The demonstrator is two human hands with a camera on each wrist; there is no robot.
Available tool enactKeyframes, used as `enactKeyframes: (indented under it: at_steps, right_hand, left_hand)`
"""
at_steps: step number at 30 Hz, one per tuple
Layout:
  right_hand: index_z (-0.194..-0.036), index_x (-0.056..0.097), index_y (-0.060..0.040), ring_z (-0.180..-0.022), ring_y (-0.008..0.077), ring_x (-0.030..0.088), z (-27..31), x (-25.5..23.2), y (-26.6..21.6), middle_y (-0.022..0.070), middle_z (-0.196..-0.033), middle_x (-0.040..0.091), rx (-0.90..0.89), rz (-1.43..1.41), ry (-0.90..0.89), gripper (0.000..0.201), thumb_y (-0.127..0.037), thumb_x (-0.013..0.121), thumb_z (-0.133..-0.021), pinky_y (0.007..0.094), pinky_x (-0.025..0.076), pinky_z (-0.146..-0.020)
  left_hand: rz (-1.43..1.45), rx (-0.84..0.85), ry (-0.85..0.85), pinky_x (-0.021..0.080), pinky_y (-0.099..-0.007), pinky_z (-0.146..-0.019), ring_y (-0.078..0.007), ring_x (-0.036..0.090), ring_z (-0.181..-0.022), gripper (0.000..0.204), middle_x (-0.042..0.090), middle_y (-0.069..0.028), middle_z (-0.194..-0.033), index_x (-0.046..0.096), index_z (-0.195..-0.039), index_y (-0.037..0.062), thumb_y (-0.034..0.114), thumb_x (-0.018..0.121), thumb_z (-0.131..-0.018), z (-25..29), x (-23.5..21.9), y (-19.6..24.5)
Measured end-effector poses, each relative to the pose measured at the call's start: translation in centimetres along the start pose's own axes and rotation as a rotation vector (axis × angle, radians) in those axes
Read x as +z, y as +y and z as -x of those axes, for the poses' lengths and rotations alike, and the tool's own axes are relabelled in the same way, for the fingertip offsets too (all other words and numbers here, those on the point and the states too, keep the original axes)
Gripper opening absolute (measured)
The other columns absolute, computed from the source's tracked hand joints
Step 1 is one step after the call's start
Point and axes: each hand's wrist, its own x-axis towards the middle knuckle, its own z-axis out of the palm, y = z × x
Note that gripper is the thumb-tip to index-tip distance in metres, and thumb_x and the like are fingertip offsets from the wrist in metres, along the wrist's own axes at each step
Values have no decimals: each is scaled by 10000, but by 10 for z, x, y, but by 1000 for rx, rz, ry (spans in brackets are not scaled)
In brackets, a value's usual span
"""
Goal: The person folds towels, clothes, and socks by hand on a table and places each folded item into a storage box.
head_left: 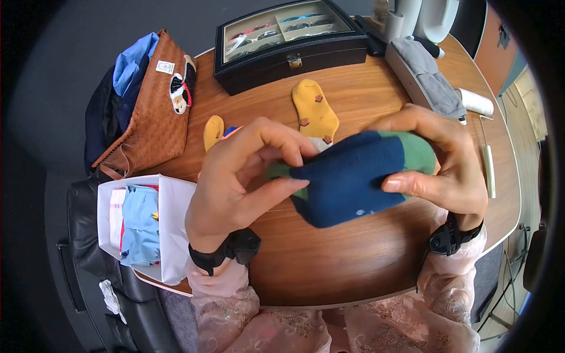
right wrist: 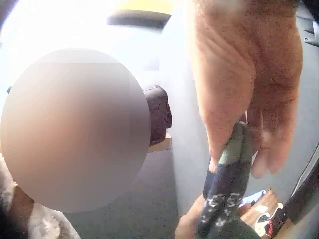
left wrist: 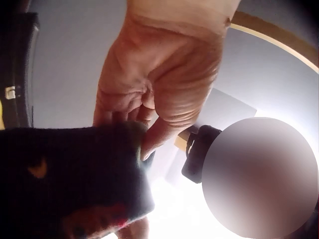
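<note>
A navy blue sock point(head_left: 353, 179) with green ends is stretched between both hands, above the wooden table. At its left green end, my left hand point(head_left: 232, 170) pinches the fabric between thumb and fingers. My right hand point(head_left: 450, 159) grips the other green end, thumb on the near face and fingers behind. The left wrist view shows an orange mark and a reddish pattern on the dark sock point(left wrist: 84, 174). Beyond the hands lies a yellow sock point(head_left: 312, 106) with small brown figures. Another yellow piece point(head_left: 213, 132) is partly hidden behind my left hand.
A black glass-topped case point(head_left: 288, 67) holding glasses stands at the back. To the left are a brown woven basket point(head_left: 150, 117) with clothes and a white box point(head_left: 176, 229) with folded fabric. A grey box point(head_left: 406, 70) and a lint roller point(head_left: 475, 103) lie at right.
</note>
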Motion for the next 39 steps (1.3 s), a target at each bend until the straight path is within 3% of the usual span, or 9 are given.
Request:
enactKeyframes:
  at_steps: [7,9,11,16,22,26,30,32,39]
  right_hand:
    - [-764,570,7,-730,144,573,-1,-3,0,92,-786,584,-82,159,73,313,-106,804,-590,250,432,-650]
    - [-761,569,3,-706,150,574,2,0,-6,88,-763,583,-15,87,69,311,-108,805,-590,251,431,-637]
    - [-757,569,-1,-683,156,575,3,2,-10,83,-740,583,51,13,60,309,-109,806,-590,253,430,-623]
    - [-768,562,-1,-664,153,569,10,0,-9,84,-741,585,-35,50,92,385,-160,839,-553,253,426,-599]
    - [-870,577,34,-722,174,581,10,2,-14,114,-793,601,41,30,200,627,-411,831,-509,245,428,-665]
    - [-939,575,56,-756,233,603,5,-9,-12,167,-840,621,-81,175,-141,644,-332,843,-501,308,450,-699]
    - [-958,579,57,-769,237,603,14,-17,-5,152,-838,622,-209,241,-116,571,-193,839,-516,324,458,-731]
    - [-864,632,53,-700,210,632,21,-17,-1,128,-780,643,-184,432,126,421,-167,813,-554,283,478,-628]
    - [-822,653,40,-697,195,631,26,-10,2,122,-768,643,-156,461,446,376,-122,820,-527,264,471,-615]
  left_hand:
    - [138,-207,47,441,-327,-905,-197,556,-1029,452,562,-130,-1072,467,-1104,18,67,721,-733,-10,31,-17]
    - [-195,-274,-53,445,-327,-890,-214,574,-1014,555,578,-148,-1076,446,-1182,8,180,730,-737,-12,40,-18]
    - [-315,-137,-128,458,-335,-850,-259,592,-972,618,583,-172,-1067,436,-1216,9,247,731,-728,-16,50,-21]
    - [-122,-137,-63,453,-381,-688,-350,597,-781,187,616,-172,-819,550,-974,-16,55,585,-805,-16,57,-19]
    - [-253,-67,28,467,-341,-636,-337,615,-737,281,621,-156,-797,561,-1038,-3,71,637,-779,-13,55,-11]
    - [-222,-63,17,464,-337,-634,-322,619,-728,267,622,-154,-790,572,-1017,-5,91,650,-780,-12,55,-8]
    - [-138,-72,-21,445,-319,-603,-253,597,-654,250,613,-135,-754,591,-976,-5,139,671,-788,-13,55,-6]
    - [-110,-67,-44,437,-312,-592,-227,584,-631,259,610,-127,-742,596,-965,-6,166,681,-790,-14,54,-7]
    - [23,-118,-49,444,-323,-572,-211,598,-606,238,597,-179,-698,570,-943,-38,187,586,-867,-13,53,-7]
